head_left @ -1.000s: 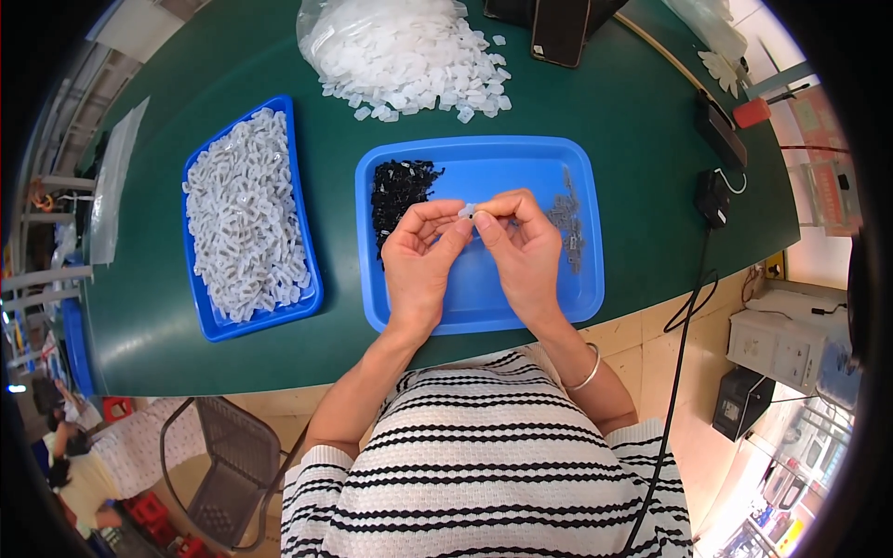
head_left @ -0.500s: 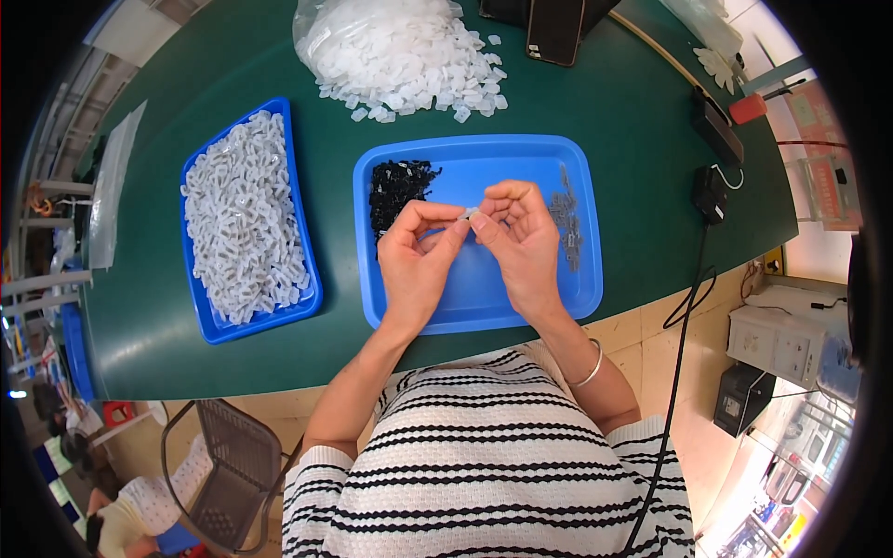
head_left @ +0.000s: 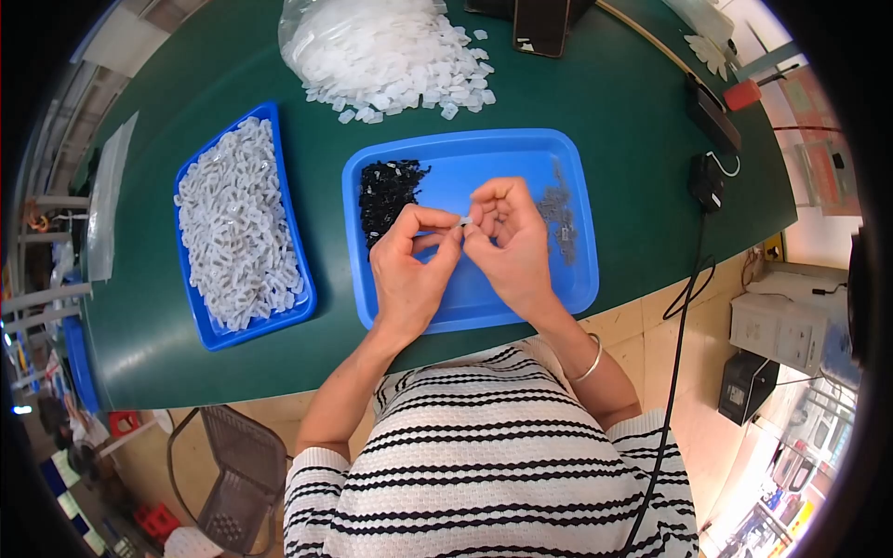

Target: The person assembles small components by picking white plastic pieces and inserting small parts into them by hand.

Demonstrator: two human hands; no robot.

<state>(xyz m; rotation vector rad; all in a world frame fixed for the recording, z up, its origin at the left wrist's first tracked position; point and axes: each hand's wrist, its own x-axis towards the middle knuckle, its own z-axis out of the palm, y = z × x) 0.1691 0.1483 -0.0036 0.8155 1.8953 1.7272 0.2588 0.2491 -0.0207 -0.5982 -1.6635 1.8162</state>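
Observation:
Over a blue tray (head_left: 470, 321), my left hand (head_left: 414, 270) and my right hand (head_left: 512, 246) meet fingertip to fingertip. Both pinch one small whitish plastic piece (head_left: 465, 221), mostly covered by the fingers. A heap of small black parts (head_left: 386, 195) lies at the tray's left end, beside my left hand. Small grey parts (head_left: 560, 214) are scattered at its right end, just past my right hand.
To the left stands a deeper blue tray (head_left: 296, 223) heaped with whitish clear plastic pieces (head_left: 240, 228). At the back, a clear bag (head_left: 358, 42) spills white flat pieces onto the green table (head_left: 614, 121). A phone (head_left: 541, 26) and a black adapter (head_left: 707, 181) lie farther right.
The whole view has shifted slightly, so the trays sit a little more to the left. Both hands keep pinching the small piece, with fingers slightly rearranged.

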